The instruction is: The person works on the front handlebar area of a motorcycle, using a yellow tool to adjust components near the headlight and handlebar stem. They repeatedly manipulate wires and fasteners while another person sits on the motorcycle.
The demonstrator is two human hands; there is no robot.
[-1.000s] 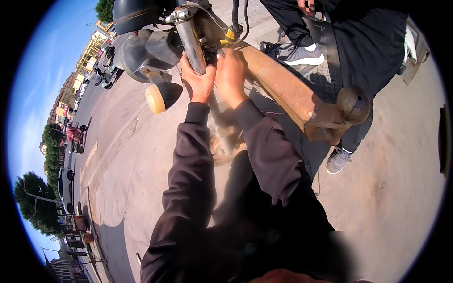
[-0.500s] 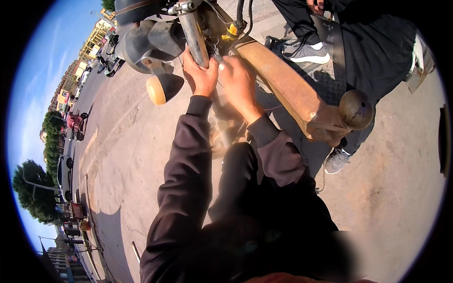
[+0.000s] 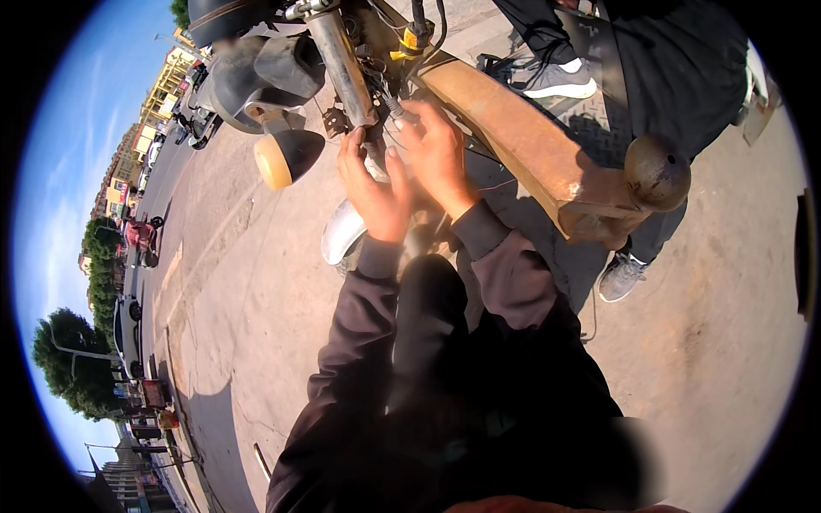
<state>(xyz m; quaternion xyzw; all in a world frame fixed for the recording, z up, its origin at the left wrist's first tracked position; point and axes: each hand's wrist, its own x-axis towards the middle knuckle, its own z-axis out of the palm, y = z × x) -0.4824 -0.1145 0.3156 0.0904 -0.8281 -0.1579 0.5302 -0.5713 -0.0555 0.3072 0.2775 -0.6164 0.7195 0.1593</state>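
An upright metal tube (image 3: 340, 64) on a partly stripped vehicle frame reaches down toward me. Just under its lower end is my left hand (image 3: 375, 190), thumb and fingers apart, fingertips close to the tube's edge. To its right, my right hand (image 3: 436, 150) has its fingers curled at a ribbed grey cable end (image 3: 395, 106), apparently pinching it; part of the grip is hidden. Loose wires (image 3: 376, 73) hang behind the tube. A yellow part with black cables (image 3: 412, 43) sits above the right hand.
A rusty brown beam (image 3: 513, 132) runs right, ending near a round rusty ball (image 3: 657, 173). Left of the tube hang a dark housing (image 3: 278, 73) and an amber-lensed lamp (image 3: 286, 158). A silver curved fender (image 3: 344, 232) lies below. Another person in black trousers (image 3: 676, 77) sits at right.
My left hand has let go of the tube's lower end and dropped slightly, its fingers spreading. The right hand stays by the cable end. The view has shifted a little.
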